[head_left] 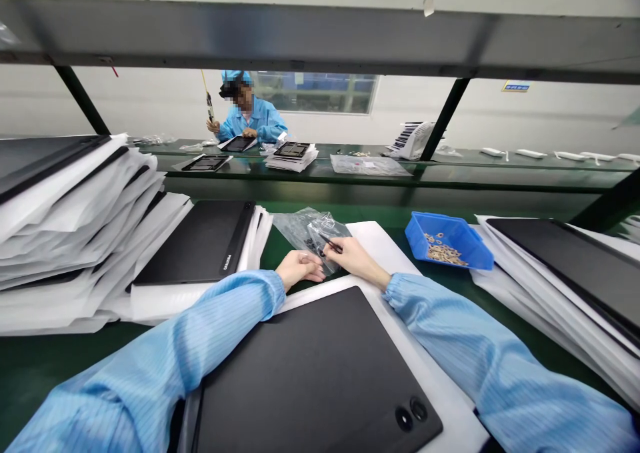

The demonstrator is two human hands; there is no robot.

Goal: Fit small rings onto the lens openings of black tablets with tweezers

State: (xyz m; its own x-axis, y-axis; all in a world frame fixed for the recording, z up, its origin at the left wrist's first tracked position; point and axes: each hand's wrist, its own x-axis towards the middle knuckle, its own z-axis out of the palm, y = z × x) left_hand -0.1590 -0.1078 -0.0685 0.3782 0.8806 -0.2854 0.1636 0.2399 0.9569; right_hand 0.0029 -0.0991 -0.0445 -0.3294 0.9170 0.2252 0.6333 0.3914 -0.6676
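Note:
My right hand [353, 256] pinches black tweezers [327, 241], whose tips reach over a clear plastic bag [306, 227]. Small black parts [313, 245] show inside the bag. At the bag's near edge is my left hand [301, 268], its fingers curled and closed on the plastic. Below both hands lies a large black tablet [320, 366], back up, with two round camera rings at its lower right corner. White sheet material [387, 243] sticks out from under the tablet and behind my right wrist.
To the left, black tablets and white sleeves form tall stacks [75, 239], with another tablet [197, 239] beside them. A blue bin [447, 239] of small tan pieces stands right, near another stack [565, 266]. A shelf [300, 36] hangs overhead. Across the bench sits a co-worker [257, 116].

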